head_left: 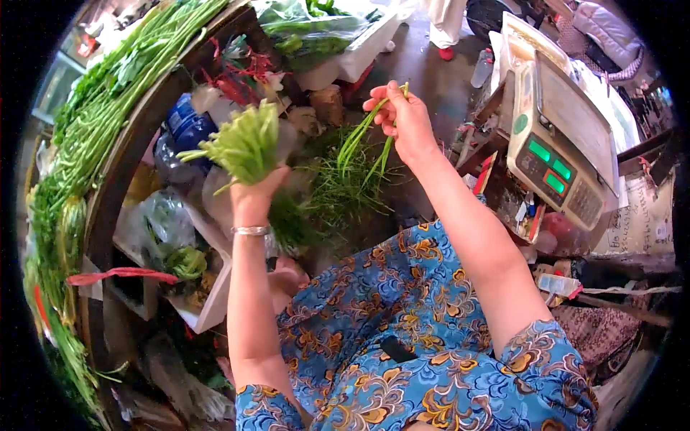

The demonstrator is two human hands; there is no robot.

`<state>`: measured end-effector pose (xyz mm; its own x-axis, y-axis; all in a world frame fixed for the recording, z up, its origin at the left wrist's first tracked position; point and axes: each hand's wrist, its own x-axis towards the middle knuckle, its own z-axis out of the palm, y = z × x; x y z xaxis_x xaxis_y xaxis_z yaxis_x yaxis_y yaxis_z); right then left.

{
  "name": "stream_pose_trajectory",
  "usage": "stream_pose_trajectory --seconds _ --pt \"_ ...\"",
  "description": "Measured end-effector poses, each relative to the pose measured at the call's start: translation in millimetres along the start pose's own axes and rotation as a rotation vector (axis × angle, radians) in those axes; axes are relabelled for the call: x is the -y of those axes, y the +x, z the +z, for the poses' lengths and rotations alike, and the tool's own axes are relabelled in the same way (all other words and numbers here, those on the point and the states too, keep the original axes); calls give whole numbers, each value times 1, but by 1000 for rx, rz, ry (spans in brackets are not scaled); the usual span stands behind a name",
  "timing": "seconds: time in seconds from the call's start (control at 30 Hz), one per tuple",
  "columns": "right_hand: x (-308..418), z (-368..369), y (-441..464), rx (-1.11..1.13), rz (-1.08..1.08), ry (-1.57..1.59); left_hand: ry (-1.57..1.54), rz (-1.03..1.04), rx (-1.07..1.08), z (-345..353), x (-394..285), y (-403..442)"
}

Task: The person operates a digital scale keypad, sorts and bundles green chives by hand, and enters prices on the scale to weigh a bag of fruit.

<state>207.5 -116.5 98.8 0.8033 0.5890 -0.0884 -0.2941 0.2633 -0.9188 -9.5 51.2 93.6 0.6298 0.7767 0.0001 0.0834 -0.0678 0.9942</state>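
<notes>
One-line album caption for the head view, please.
The left hand grips a bunch of green stems while the right hand holds thin stalks.

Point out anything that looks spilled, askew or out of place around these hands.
Thin green stems lie loose and tangled below the right hand, unlike the gathered bunch in the left hand. A few stalks jut sideways from that bunch. Nothing looks clearly damaged.

The only view is worn on the head, looking forward and steeply down past the blue floral-patterned garment (402,337) at lower centre, near enough that both bare forearms reach up from the bottom of the round, wide, black-cornered frame; no second view shares the scene
</notes>
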Motion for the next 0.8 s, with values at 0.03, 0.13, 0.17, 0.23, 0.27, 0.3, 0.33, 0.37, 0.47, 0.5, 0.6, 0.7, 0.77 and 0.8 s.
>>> stream_pose_trajectory --seconds 0.03,0.13,0.17,0.23,0.27,0.3,0.33,0.37,0.47,0.5,0.6,0.7,0.77,0.8 --pt "-3 6 -2 12 5 2 43 0 56 8 -3 0" --pt "-12 28 -14 90 38 -66 -92 -27 172 30 -3 -2" --pt "-15 34 -18 94 44 -63 -103 -56 195 35 -1 -2" --pt "-18 41 -23 157 20 -122 -157 -65 166 48 -9 -6" --pt "-19 44 -25 158 32 -119 -156 -66 165 48 -4 -4" --pt "-18 44 -26 158 33 -118 -91 37 174 49 0 -3" --pt "-17 45 -26 158 32 -124 -24 141 183 49 4 -2" --pt "-17 45 -27 159 31 -130 -23 140 184 48 8 -2" --pt "-17 45 -28 185 30 -153 -63 -47 173 46 1 -2" --pt "-15 46 -31 186 28 -151 -106 -99 156 45 0 -2" --pt "-17 49 -36 188 -72 -127 -234 -170 119 41 2 0" --pt "-13 33 -22 53 -201 -90 -313 -178 91 32 2 1" --pt "-6 27 -18 87 -248 -127 -352 -203 210 28 -5 0" --pt "-6 26 -18 103 -170 -101 -415 -195 263 30 -7 -2"
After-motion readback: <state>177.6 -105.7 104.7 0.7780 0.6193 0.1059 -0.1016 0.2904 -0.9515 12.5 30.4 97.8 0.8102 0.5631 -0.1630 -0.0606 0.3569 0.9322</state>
